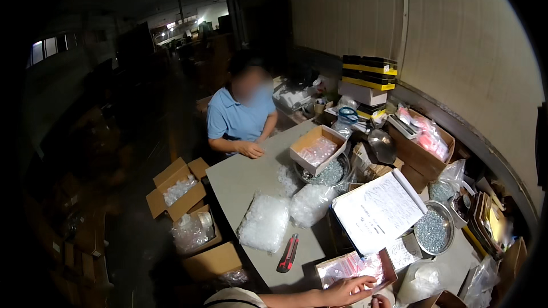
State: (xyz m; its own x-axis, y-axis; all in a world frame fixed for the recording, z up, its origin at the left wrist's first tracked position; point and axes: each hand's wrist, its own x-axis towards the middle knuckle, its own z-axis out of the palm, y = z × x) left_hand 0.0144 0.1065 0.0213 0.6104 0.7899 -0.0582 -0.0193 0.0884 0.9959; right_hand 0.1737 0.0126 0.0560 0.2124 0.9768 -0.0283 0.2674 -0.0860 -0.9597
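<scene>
My left hand reaches in from the lower edge, over the near side of a small cardboard box. Its fingers are stretched out and slightly apart, and no held thing shows in them. Inside the box lie clear plastic bags with pink-red markings. Just right of it, only a small part of my right hand shows at the lower edge; whether it holds anything is hidden. A red and black utility knife lies on the table, left of the box.
Bags of clear plastic pieces, a clipboard with written sheets and a metal bowl of small metal parts crowd the grey table. Across it sits a person in a blue shirt. Open cartons stand at the left.
</scene>
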